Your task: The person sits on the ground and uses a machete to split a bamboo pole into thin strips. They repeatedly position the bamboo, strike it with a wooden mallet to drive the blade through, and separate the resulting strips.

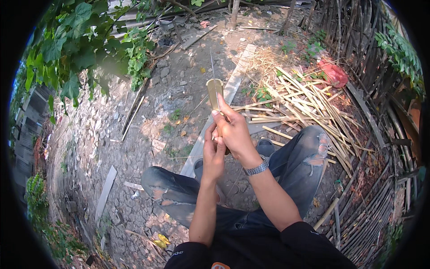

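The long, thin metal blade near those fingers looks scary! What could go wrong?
The long, thin metal blade might nick the bare right hand, whose thumb and forefinger are right beside it. If the tan, curved bamboo-like piece slipped, the bare left hand, close below, might get hurt too. The messy pile of pale, narrow strips beside the torn blue-denim right knee could perhaps trip someone.

Free passage: cracked earth (130,157) left of the left hand (212,154), between vine foliage (76,45) and left knee (157,178); obstructions: bamboo piece (212,93) and thin blade (212,65) projecting ahead of the right hand (234,130), right knee (310,140), heaped split-bamboo strips (309,105) at right.
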{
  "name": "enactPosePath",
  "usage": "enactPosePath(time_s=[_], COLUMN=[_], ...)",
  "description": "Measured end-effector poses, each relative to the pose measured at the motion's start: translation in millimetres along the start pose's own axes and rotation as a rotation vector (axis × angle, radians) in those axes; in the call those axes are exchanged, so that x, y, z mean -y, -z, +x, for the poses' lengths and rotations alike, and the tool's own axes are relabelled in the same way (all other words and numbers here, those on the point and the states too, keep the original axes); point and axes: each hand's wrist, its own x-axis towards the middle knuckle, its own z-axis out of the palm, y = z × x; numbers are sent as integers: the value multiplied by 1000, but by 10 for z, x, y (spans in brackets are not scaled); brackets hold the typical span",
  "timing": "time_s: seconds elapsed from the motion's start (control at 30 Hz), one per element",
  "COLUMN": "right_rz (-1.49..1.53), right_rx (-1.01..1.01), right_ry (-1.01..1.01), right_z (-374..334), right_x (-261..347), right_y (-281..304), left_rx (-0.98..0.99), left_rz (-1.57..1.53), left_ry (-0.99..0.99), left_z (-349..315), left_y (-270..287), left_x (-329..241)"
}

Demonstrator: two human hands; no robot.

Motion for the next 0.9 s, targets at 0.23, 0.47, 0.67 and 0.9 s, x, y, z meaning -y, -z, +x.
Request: enactPosePath(time_s=[0.23,0.47,0.67,0.9], right_rz=[-428,-480,-1075,-1534], right_rx=[-19,-560,-913,-809], right_ry=[141,627,207,-503], right_z=[70,-999,-1874,-3719], right_x=[-259,488,-330,-2689], right_y=[213,971,2894,3399], left_rx=[-170,-91,-99,-147], left_rz=[321,126,19,-152], left_ry=[-163,-18,114,167], left_z=[66,89,136,121], left_y=[-116,75,252,410], left_x=[160,133,60,-62])
